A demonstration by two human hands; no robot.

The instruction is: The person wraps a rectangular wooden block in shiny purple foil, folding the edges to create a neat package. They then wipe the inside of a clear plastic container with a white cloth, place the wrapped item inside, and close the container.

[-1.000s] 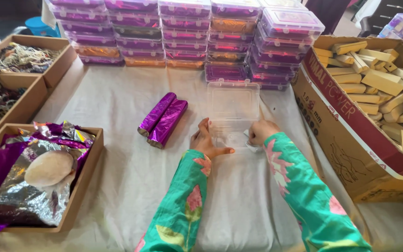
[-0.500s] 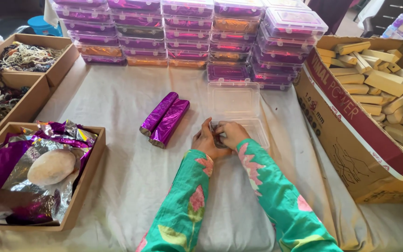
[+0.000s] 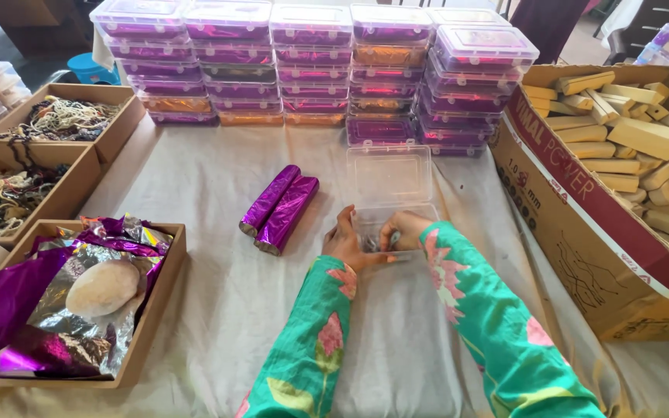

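Note:
A clear plastic box (image 3: 420, 210) lies open on the cloth-covered table, its lid (image 3: 392, 176) folded back flat away from me. My left hand (image 3: 348, 241) grips the box's near left corner, thumb along the front edge. My right hand (image 3: 406, 230) reaches into the box base, fingers pinched on a small silvery piece (image 3: 393, 239) that I cannot make out further. Two purple foil-wrapped rolls (image 3: 280, 204) lie side by side just left of my left hand. Both sleeves are green with pink flowers.
Stacks of closed clear boxes (image 3: 311, 70) with purple and orange contents line the back. A large cardboard carton (image 3: 582, 201) of wooden blocks stands on the right. On the left, a tray (image 3: 156, 302) holds foil sheets and a pale round lump; two trays (image 3: 110, 128) hold tangled threads.
My right hand moved from the box's right side to inside its base, carrying the small silvery piece. My left hand stayed at the box's left corner. The view shifted slightly.

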